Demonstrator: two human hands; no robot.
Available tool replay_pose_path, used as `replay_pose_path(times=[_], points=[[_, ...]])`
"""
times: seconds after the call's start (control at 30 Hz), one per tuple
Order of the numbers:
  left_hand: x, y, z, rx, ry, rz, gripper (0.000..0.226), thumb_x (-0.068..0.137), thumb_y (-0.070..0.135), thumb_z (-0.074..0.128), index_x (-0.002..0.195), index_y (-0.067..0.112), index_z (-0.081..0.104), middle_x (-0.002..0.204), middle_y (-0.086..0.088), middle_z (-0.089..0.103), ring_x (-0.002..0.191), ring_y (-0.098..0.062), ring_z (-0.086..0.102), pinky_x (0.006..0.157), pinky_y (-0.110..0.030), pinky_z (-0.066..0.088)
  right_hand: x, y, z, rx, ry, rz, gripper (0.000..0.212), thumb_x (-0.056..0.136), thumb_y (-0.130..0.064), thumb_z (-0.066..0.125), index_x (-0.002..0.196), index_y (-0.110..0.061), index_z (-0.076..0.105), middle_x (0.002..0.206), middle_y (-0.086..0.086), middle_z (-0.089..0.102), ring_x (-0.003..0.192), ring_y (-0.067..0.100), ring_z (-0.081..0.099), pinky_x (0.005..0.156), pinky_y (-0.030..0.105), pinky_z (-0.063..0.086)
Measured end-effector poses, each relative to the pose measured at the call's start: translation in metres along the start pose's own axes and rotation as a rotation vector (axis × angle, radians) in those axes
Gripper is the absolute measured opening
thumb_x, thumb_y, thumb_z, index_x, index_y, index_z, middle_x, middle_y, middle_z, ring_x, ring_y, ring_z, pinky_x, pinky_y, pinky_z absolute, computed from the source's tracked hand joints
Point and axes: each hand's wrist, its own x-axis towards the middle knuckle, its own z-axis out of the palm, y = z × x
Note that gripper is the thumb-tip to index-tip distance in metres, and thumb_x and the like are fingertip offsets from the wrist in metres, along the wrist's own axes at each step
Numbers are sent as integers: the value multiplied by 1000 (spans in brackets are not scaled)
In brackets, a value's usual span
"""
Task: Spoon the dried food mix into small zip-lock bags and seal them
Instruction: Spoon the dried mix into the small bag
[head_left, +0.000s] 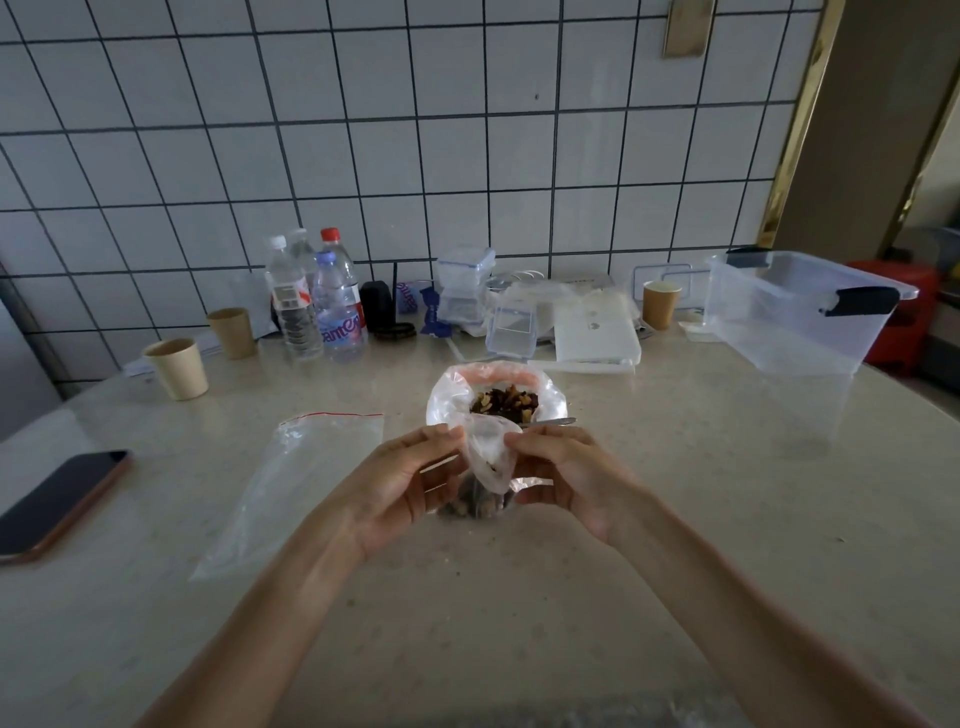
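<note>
Small zip-lock bag (485, 467) part-filled with dried mix, top pinched between fingers of left hand (410, 483) and right hand (561, 480), above tabletop (675, 519), spoon (550, 422) in open food bag (498, 400) behind.

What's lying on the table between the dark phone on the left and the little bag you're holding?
In the head view, one flat empty clear zip-lock bag with a red strip lies between the phone and the held small bag.

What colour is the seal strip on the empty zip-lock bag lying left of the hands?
Red, seen in the head view along the empty zip-lock bag's top edge.
</note>
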Motion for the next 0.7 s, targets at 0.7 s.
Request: replay_pose_path(times=[0.7], points=[[-4, 17, -4, 603, 288, 83, 37, 97, 45, 68, 107, 10, 70, 95, -12, 70, 68, -16, 77, 61, -36, 63, -10, -25, -10, -225, -19, -8, 24, 98, -23, 66, 100, 1, 73, 83, 17, 74, 71, 33, 75, 57, 35, 59]])
